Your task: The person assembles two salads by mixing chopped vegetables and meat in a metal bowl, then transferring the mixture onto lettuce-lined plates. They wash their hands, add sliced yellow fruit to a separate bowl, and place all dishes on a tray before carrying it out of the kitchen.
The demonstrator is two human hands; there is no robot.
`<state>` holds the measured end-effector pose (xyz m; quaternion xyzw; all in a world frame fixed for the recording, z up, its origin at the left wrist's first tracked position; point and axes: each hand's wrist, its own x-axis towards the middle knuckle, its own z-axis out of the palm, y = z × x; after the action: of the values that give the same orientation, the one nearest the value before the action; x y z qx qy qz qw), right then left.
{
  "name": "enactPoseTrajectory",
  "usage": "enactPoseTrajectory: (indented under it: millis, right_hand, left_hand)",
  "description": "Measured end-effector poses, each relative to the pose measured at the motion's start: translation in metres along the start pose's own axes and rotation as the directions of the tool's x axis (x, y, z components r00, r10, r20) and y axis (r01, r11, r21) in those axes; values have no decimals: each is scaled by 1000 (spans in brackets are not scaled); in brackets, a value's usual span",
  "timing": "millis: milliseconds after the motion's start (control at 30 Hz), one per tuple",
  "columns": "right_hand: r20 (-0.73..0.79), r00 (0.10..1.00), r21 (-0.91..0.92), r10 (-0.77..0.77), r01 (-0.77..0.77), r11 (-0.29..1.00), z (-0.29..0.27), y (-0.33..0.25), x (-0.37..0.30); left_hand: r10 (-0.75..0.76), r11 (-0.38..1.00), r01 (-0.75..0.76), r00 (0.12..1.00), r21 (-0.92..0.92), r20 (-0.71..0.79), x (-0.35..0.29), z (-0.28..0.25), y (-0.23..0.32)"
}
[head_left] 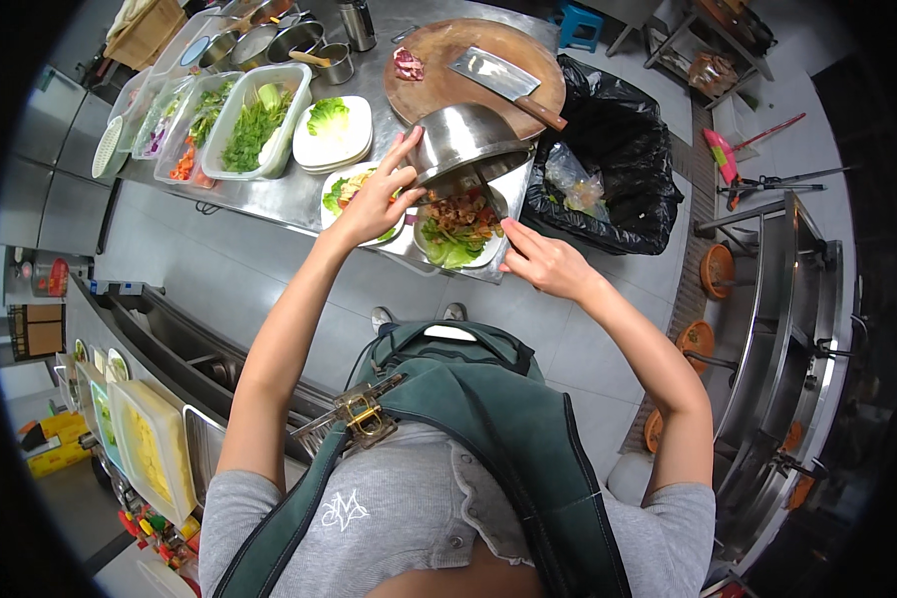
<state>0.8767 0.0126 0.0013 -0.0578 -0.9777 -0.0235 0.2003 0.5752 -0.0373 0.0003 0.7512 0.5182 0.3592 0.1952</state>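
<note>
- Grips the bowl (468,135) with the left hand (374,204), thumb and fingers clamped on its left side.
- Tips the bowl over the plate (488,257), at the near right corner of the counter (364,80).
- Pinches the utensil (489,194) in the right hand (553,264), fingers together at its near end.
- Has meat (463,211) and lettuce (453,249) on the plate, between both hands' fingers.

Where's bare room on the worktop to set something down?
Best: the round brown wooden board, around the red raw meat and left of the wooden-handled steel cleaver. Narrower: silver steel worktop between the board and the stacked square white plates. Crowded: left end, translucent plastic tubs and steel pots; front edge, food-filled white plates and tilted steel bowl.
</note>
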Motion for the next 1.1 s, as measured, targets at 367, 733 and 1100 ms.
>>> enactPoseTrajectory:
  millis: [367, 733, 1100]
  right_hand:
    - [-26, 991, 206, 135, -127, 970, -11, -29, -30]
    - [-122, 962, 234, 246, -213, 949, -8, -21, -2]
    - [-154, 933, 315, 324, -265, 912, -10, -32, -13]
  left_hand:
    - [38, 999, -38, 999, 20, 8, -10, -16, 19]
    - [9, 1000, -6, 983, 15, -182, -34, -35, 45]
    - [-649, 473, -86, 639, -877, -413, -31, 32, -27]
